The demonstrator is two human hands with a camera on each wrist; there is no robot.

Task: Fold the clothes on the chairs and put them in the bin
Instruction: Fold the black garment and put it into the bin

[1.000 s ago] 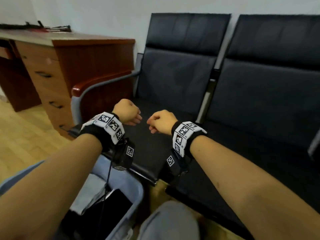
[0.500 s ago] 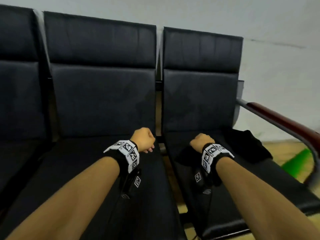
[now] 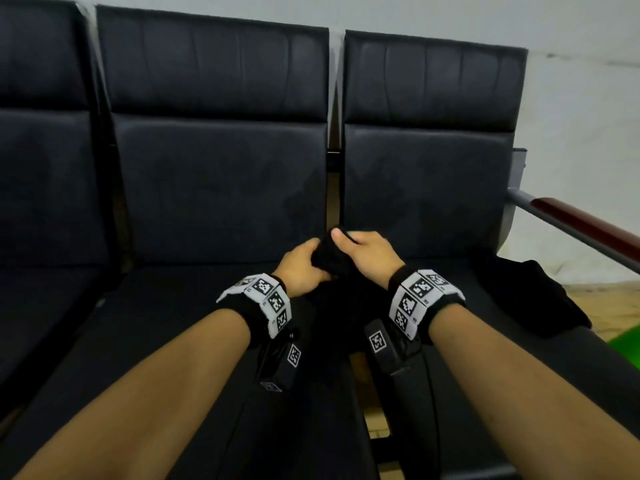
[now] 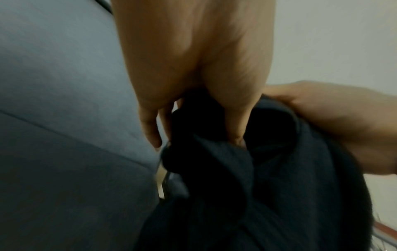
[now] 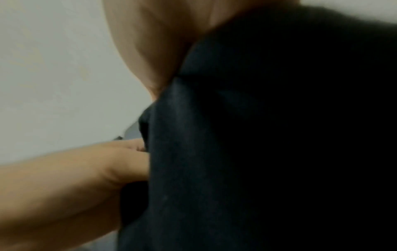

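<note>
Bare forearms; black wristbands [image 3: 427, 299] with white square-code tiles; black camera units [image 3: 384, 344] beneath wrists.

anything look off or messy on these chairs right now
Only the clothes. One black garment is bunched up, unfolded, gripped by the left hand and right hand over the gap between two seats. More black cloth lies crumpled on the right chair, near its front edge. Nothing looks damaged.

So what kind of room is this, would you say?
Probably a waiting area or office: a row of joined black padded chairs with a shared wood-topped armrest against a plain white wall.
</note>
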